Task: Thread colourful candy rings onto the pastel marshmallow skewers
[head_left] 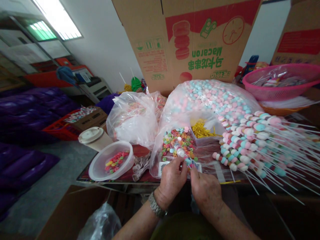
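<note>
View: head camera, looking forward and down over a tabletop [141, 150] strewn with bags and sweets.
Left hand [171, 178]: at the near edge of the tabletop, fingers curled inward, metal wristwatch [156, 206] on the wrist; fingertips closed on a small multicoloured ring piece [190, 163].
Right hand [206, 193]: just beside the left hand, fingertips pinched on the same piece; exact grip partly hidden by the fingers.
Held piece: between both hands, above the near edge; too small to tell its exact form.
Nearest bag: bag of ring candies [178, 143], transparent, directly behind the hands, with a small clear bottle [180, 152] lying at its front.
Beside that bag: clear tray of gold twist ties [201, 130], just behind and to the right.
Near-left corner: round plastic bowl [111, 160] holding coloured rings; paper cup with lid [95, 138] stands just behind it, past the tabletop's left edge.
Centre, far edge: large bag of pink and blue sweets [212, 100], with a knotted plastic bag [133, 118] to its left.
Right edge: fan of sticks threaded with pastel sweets [262, 150], lying across the tabletop and overhanging it.
Far-right corner: pink basket [282, 81].
Behind far edge: upright cardboard carton flap [185, 40] printed "Macaron".
Floor, left: purple cushions [25, 113].
</note>
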Demonstrator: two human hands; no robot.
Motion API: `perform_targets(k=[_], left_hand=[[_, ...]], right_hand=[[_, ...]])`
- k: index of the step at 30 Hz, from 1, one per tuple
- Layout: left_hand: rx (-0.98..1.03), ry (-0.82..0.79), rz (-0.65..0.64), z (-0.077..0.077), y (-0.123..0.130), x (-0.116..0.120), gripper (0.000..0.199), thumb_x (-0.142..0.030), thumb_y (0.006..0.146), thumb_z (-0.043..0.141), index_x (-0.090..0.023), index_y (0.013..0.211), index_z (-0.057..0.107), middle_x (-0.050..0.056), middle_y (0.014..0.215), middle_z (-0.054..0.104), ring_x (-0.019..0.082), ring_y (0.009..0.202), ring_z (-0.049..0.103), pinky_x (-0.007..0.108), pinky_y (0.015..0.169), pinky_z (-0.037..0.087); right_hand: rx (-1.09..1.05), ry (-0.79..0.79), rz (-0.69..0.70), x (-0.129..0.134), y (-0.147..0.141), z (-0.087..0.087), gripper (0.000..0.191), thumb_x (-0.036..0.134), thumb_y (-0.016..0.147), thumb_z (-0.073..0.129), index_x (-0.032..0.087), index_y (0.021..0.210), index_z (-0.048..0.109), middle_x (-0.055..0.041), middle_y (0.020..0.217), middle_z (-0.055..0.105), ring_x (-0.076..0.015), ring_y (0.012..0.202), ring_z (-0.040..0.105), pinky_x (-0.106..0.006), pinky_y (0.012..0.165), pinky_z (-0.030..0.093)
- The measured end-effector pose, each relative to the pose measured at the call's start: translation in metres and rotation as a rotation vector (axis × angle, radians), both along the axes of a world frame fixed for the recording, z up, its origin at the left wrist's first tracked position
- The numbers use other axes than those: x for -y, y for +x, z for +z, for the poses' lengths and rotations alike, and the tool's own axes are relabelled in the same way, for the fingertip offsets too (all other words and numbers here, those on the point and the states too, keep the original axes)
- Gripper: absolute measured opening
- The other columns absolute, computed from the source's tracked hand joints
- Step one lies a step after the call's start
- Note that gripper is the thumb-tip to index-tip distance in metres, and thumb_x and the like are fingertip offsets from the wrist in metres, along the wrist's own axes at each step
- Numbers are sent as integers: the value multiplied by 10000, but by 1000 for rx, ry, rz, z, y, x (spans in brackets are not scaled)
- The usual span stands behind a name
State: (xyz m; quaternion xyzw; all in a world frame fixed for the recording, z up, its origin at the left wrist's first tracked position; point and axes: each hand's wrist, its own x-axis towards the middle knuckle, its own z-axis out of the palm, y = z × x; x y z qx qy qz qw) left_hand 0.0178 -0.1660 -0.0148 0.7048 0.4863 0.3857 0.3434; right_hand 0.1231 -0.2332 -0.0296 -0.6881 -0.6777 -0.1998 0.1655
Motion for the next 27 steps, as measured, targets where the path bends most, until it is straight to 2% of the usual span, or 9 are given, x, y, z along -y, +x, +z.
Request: perform_targets(k=[3, 8, 12, 17, 19, 24, 27], left_hand=[[-137, 46, -6, 5, -1, -1, 110, -160, 757, 588, -219, 705, 664, 14, 608, 602, 141, 553, 500, 215, 583, 328], [-277, 91, 6, 9, -5, -5, 115, -151, 745, 580, -211, 647, 595, 19, 624, 555, 157, 575, 469, 233, 577, 300], [-140, 52, -18, 8, -12, -6, 110, -137, 714, 617, -217, 643, 591, 18, 639, 523, 163, 588, 439, 235, 598, 309], [53, -35, -241, 5, -20, -1, 64, -158, 720, 640, -217, 736, 658, 31, 668, 573, 168, 629, 477, 249, 662, 338], [120, -74, -273, 4, -22, 1, 74, -168, 736, 629, -217, 774, 670, 26, 667, 586, 165, 625, 487, 249, 662, 350], [47, -6, -237, 2, -21, 2, 104, -171, 776, 584, -225, 807, 667, 26, 700, 609, 165, 642, 513, 249, 659, 358], [11, 7, -308, 1, -13, 8, 139, -151, 798, 551, -218, 848, 662, 38, 725, 620, 171, 662, 530, 254, 663, 362]], right_hand=[[-26, 18, 33, -1, -2, 0, 292, 49, 864, 378, 156, 689, 586, -62, 473, 580, -171, 427, 546, -288, 458, 306], [-212, 22, 131, -2, -7, -4, 250, 61, 872, 385, 138, 790, 607, -63, 505, 595, -161, 445, 549, -280, 473, 338], [-269, 13, 148, -3, -11, -4, 232, 67, 866, 394, 141, 815, 609, -66, 519, 605, -163, 452, 556, -281, 483, 354], [-249, -36, 139, -10, -7, -5, 272, 58, 847, 376, 160, 724, 596, -75, 537, 625, -188, 464, 584, -286, 473, 339], [-270, -45, 140, -13, -3, -9, 277, 82, 858, 364, 167, 722, 590, -64, 537, 630, -186, 463, 591, -280, 468, 342], [-416, 1, 207, -10, 9, -17, 301, 143, 903, 301, 125, 958, 596, -77, 690, 691, -171, 589, 640, -249, 536, 402], [-470, -22, 219, -10, 12, -13, 323, 139, 890, 280, 132, 853, 601, -86, 651, 665, -186, 585, 621, -263, 541, 386]])
